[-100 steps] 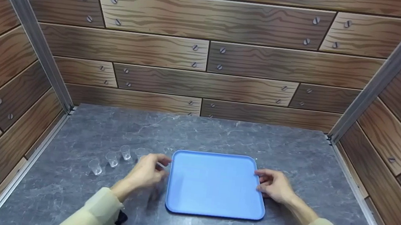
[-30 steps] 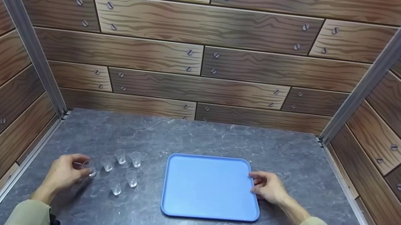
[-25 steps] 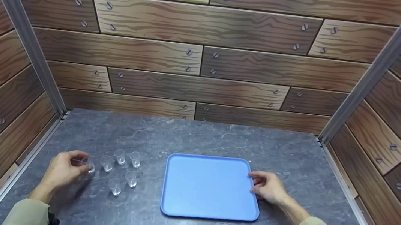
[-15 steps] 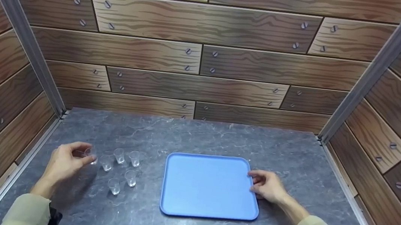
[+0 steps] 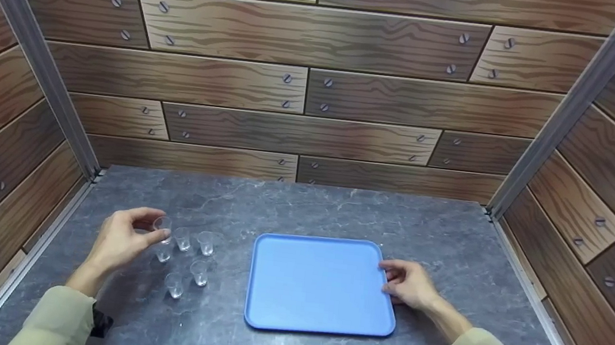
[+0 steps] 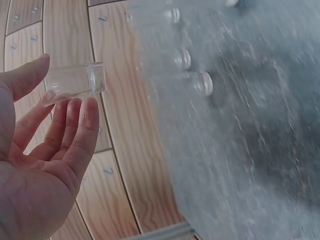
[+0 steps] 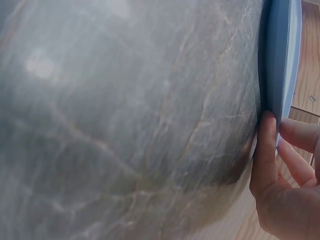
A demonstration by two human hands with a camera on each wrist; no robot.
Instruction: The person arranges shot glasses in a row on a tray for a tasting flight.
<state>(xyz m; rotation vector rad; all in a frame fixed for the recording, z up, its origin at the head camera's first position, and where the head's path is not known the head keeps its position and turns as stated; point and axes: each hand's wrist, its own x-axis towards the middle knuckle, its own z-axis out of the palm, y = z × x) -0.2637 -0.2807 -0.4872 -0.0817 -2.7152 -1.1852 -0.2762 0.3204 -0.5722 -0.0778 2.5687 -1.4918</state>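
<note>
Pinched upright between the thumb and fingertips of my left hand [image 5: 123, 235] is a small clear plastic cup [image 6: 72, 81]. It is raised off the table, just behind a standing clear cup [image 5: 163, 252] in the head view. Several more such cups stand on the table, among them one nearest the front [image 5: 174, 286]. At the right side of a flat blue tray [image 5: 323, 284], my right hand [image 5: 413, 286] grips the rim with thumb and bent fingers. Up close, the right wrist view has fingertips on the tray's edge [image 7: 285, 60]. The tray's inside surface bears nothing.
Everything stands on a grey marbled table [image 5: 309, 210]. Wood-patterned walls [image 5: 231, 83] enclose it at the back and both sides, with metal posts [image 5: 36, 60] in the corners. A strip of table lies between the cups and the tray.
My left hand has left the tray's left side, taken hold of the leftmost cup, lifted it and carried it rightward and back. The right hand has stayed at the tray's rim.
</note>
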